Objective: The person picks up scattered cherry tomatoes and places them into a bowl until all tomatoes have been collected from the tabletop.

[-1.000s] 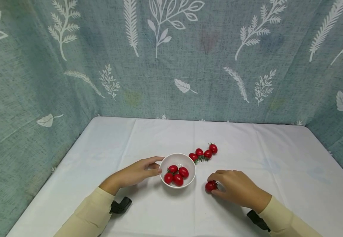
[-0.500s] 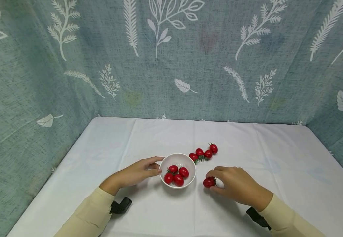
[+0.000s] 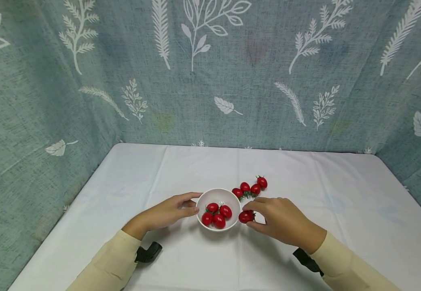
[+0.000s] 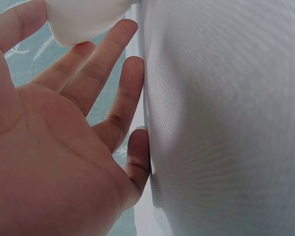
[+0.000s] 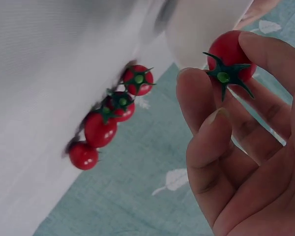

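Right hand (image 3: 283,220) pinches a tomato (image 3: 246,216), partly hidden by fingers; left hand (image 3: 166,212), fingers relaxed, touches bowl (image 3: 218,195).

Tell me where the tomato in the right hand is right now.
In the head view, the tomato is pinched in the right hand, just right of the white bowl and nearer the person than the row of four tomatoes.

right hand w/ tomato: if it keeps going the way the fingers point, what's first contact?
Probably the white bowl: the right hand pinches a tomato beside its right rim, fingers pointing left. Height relative to the rim is unclear.
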Tool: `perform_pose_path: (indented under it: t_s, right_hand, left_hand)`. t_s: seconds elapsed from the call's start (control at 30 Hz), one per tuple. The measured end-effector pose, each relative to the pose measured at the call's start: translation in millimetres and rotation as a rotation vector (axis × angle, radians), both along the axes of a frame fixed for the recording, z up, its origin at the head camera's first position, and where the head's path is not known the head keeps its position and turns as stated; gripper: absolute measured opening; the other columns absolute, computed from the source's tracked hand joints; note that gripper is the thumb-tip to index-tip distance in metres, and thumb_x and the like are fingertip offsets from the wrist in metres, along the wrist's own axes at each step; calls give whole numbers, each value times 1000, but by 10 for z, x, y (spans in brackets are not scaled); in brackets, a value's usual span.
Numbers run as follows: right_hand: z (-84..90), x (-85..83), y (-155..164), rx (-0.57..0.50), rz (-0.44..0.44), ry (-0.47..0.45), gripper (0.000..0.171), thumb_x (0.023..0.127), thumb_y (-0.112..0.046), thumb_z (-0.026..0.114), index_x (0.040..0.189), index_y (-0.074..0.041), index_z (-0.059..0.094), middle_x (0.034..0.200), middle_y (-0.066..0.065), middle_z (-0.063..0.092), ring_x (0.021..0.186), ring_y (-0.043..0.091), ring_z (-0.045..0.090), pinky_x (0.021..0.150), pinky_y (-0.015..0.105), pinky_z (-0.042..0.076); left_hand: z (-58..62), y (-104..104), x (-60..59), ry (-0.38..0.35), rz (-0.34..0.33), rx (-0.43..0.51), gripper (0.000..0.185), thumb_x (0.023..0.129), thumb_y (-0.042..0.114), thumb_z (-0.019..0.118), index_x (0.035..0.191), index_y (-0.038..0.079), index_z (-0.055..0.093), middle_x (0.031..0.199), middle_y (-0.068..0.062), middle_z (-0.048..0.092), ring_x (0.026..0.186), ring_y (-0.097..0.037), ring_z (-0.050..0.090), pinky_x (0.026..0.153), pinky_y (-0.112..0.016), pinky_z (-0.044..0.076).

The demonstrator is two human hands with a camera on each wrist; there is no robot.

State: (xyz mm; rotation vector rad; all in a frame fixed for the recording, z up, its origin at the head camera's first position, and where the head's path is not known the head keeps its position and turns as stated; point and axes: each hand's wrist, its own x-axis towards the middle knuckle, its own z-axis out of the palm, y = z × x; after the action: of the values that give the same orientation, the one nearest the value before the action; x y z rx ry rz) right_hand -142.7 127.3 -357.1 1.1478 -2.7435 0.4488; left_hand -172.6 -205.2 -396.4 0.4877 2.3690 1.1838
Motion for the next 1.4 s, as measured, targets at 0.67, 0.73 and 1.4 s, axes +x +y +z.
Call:
perform_pose_path:
  t_s: [0.67, 0.73, 1.4]
  right_hand:
    - [18, -131, -347, 20, 2, -13, 29, 85, -33, 80, 110, -21, 74, 106, -6, 75, 89, 10, 70, 70, 24, 54]
    - [9, -145, -382, 16, 6, -21, 29, 85, -34, 80, 110, -21, 74, 104, -7, 75, 85, 8, 68, 69, 22, 53]
    - [-74, -233, -616, -56, 7, -52, 27, 84, -29, 81, 109, -20, 74, 102, -5, 75, 89, 14, 70, 70, 26, 54]
  left_hand:
    - [6, 16, 11, -8, 5, 7, 53, 100, 43, 58, 149, 27, 46, 122, -2, 66, 116, -18, 58, 98, -45, 43]
    - [6, 16, 14, -11, 12, 5, 53, 100, 43, 58, 149, 27, 47, 122, -2, 66, 116, -18, 58, 98, -46, 44]
    - [-3, -2, 6, -18, 6, 9, 52, 100, 41, 58, 149, 28, 46, 123, -2, 65, 116, -18, 58, 99, -48, 44]
